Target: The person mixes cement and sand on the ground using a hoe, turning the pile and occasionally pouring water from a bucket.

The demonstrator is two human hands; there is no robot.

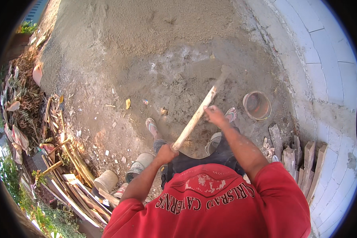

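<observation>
Across my front slants a pale wooden handle, which looks like that of a hoe. Its far end is coated in grey mud, so the head's shape is hard to make out against the ground. My left hand is closed round the near end of the handle. Higher up the shaft, my right hand grips it with curled fingers. Wet grey mortar or mud lies around the tool's far end, ahead of my sandalled feet.
A bucket stands at right. More buckets are near my legs. Wooden planks lean by the pale block wall. Sticks and dry leaves are heaped at left. Rough grey sand spreads ahead.
</observation>
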